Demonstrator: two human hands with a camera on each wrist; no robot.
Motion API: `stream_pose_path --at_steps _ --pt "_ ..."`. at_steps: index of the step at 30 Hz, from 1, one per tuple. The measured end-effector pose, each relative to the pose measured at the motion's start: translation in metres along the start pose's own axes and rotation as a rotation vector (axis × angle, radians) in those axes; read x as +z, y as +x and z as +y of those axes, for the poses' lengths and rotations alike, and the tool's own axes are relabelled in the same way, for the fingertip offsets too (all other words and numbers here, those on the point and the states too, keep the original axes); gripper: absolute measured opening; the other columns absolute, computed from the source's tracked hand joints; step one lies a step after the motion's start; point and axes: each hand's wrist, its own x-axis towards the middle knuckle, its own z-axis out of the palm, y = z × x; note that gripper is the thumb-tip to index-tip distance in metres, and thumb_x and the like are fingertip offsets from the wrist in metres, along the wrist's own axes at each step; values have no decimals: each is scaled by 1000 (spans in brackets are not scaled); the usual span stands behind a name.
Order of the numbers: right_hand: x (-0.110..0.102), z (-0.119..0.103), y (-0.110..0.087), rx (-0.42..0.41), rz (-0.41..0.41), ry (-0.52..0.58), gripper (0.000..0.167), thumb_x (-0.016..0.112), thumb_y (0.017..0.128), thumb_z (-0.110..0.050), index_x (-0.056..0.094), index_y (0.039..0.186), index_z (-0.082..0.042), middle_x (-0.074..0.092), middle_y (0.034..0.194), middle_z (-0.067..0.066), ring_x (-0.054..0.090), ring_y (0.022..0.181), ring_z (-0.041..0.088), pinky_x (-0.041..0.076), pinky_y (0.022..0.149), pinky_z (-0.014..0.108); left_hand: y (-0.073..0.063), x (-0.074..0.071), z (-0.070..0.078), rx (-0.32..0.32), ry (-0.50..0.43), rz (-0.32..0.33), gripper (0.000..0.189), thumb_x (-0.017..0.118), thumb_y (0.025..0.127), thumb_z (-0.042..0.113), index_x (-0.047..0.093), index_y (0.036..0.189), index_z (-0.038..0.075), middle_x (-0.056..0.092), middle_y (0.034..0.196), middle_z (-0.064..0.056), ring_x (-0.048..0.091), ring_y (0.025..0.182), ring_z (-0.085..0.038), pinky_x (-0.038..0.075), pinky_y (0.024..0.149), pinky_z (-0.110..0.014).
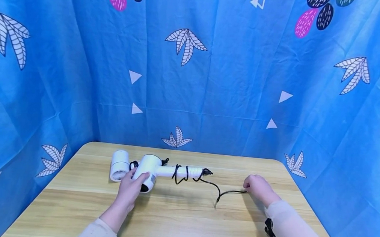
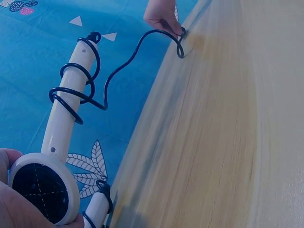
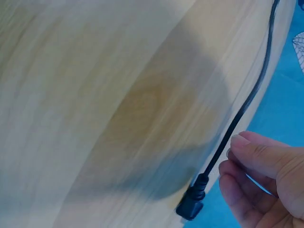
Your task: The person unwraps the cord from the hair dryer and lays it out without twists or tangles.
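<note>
My left hand (image 1: 130,185) grips the barrel of a white hair dryer (image 1: 150,167), thumb on one side and fingers on the other. Its handle points right, with a black cord (image 2: 76,95) wound loosely around it in several turns. From the handle's end the cord runs right to my right hand (image 1: 259,188), whose thumb and fingertips pinch it. In the right wrist view the black plug (image 3: 191,204) hangs on the cord just past the fingertips (image 3: 240,141). The dryer's dark round end (image 2: 40,192) faces the left wrist camera.
A second white hair dryer (image 1: 119,165) lies just left of the held one, its vented end toward me and black cord on its handle. Light wood tabletop (image 1: 180,227) lies below. Blue patterned cloth (image 1: 192,96) hangs behind and along both sides.
</note>
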Motion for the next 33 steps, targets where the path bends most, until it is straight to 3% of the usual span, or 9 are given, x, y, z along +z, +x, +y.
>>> stream_pose_path --at_steps 5,14,24,30,33 --pt "-2 -6 3 -76 8 -8 22 73 79 8 67 67 -10 62 70 -4 50 67 15 46 65 36 1 1 1 -7 10 9 86 67 94 33 20 155 -6 28 154 -32 33 139 -45 26 117 -55" --pt "-10 -21 7 -112 20 -16 15 74 81 7 76 81 -9 72 83 1 68 81 23 57 77 41 0 1 2 -19 30 3 89 67 93 35 19 156 -5 25 156 -32 31 141 -46 25 117 -55" --pt "-20 -41 10 -142 50 -8 26 72 84 6 68 72 -16 67 76 -6 58 70 11 52 66 34 -2 1 1 -21 22 -2 88 67 93 35 19 156 -5 25 156 -31 32 140 -45 26 117 -55" --pt "-25 -54 12 -175 67 -23 35 71 86 5 55 65 -19 54 67 -9 45 63 9 43 60 29 -1 1 0 -22 16 -3 88 67 94 34 19 156 -5 26 156 -31 32 140 -44 26 117 -55" --pt "-26 -61 11 -165 76 -27 29 72 86 3 61 68 -18 57 70 -9 51 65 9 47 62 30 -1 1 1 -19 13 -5 87 67 94 33 19 156 -5 26 155 -31 32 140 -44 26 117 -54"
